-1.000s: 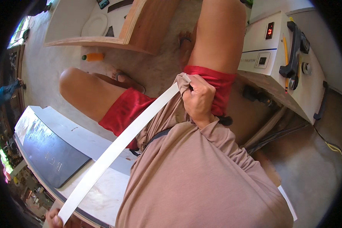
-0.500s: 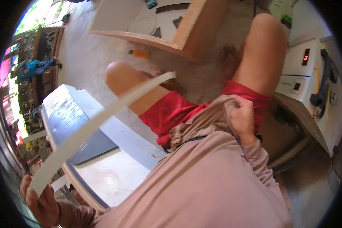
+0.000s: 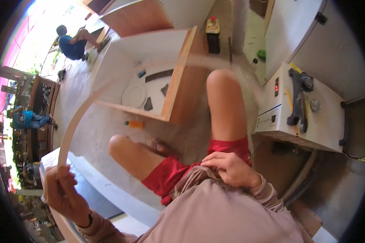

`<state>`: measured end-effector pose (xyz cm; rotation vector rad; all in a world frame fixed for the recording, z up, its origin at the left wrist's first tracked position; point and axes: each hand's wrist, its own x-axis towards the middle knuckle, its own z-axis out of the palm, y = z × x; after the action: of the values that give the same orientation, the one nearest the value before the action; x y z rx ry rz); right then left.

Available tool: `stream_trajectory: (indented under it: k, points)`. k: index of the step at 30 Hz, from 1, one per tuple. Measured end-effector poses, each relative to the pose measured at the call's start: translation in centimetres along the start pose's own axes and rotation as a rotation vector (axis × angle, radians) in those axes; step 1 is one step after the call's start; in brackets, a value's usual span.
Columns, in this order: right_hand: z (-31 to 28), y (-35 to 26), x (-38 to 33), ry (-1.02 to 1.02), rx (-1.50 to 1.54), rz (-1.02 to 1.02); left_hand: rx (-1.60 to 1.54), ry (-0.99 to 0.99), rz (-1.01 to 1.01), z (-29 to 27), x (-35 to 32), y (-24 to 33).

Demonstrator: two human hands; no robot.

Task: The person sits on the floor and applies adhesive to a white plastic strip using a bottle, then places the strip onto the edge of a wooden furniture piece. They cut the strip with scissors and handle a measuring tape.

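Observation:
A long, pale, flexible strip (image 3: 71,128) is pinched at one end between the thumb and fingers of my left hand (image 3: 67,193), at the lower left. From there the strip arches upward and to the right; its farther stretch is smeared by motion over an open box, and its far end is hard to make out. My right hand (image 3: 230,168) lies at my lap on the bunched hem of my light brown shirt (image 3: 194,180), above my red shorts (image 3: 160,182). Its fingers are stretched out loosely, and the thumb is hidden.
Ahead stands an open wooden box (image 3: 182,91) with white inner faces. An orange bottle (image 3: 134,124) lies beside it. At right is a white machine (image 3: 267,117) with tools on top; a dark container (image 3: 213,38) stands farther off. Two people (image 3: 74,46) are at the left.
My view has shifted, showing more of the box and machine. The strip has swung up and outward in my left hand. My right hand has loosened from the shirt hem.

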<state>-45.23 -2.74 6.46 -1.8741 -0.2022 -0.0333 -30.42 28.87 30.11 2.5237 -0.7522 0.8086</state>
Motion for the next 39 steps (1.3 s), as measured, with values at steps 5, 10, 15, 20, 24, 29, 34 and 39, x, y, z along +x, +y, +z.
stream_trajectory:
  k: [5, 10, 15, 20, 24, 29, 34, 39]
  points:
    - [-5.6, -9.4, 2.3, 0.61, -0.395, -0.334, 0.122, 0.042, 0.457, -1.6, 3.8, 2.5]
    - [-5.9, -13.1, 10.6, 0.581, -0.494, -0.559, 0.034, 0.044, 0.638, -3.5, 7.5, 4.5]
    - [-3.5, -12.8, 16.0, 0.492, -0.029, -0.379, -0.269, 0.117, 0.278, 2.1, 10.9, 4.4]
    - [-2.0, -9.3, 16.5, 0.481, 0.494, -0.023, -0.841, -0.679, 0.002, 12.9, 3.1, 5.0]
    - [-2.4, -4.3, 12.3, 0.289, 0.369, 0.089, -1.027, -0.977, -0.6, 16.4, -0.8, 1.8]
    - [0.0, -2.6, 0.1, -0.081, -0.673, 0.517, -1.333, -1.178, -0.814, 18.2, -3.0, -1.2]
    - [1.6, -1.1, -3.0, -0.224, -0.482, 0.783, -1.534, -1.145, -0.8, 20.2, -5.5, -1.5]
    - [2.2, 1.4, -4.1, -0.113, -0.514, 0.512, -1.476, -1.141, -0.832, 20.4, -7.9, -1.9]
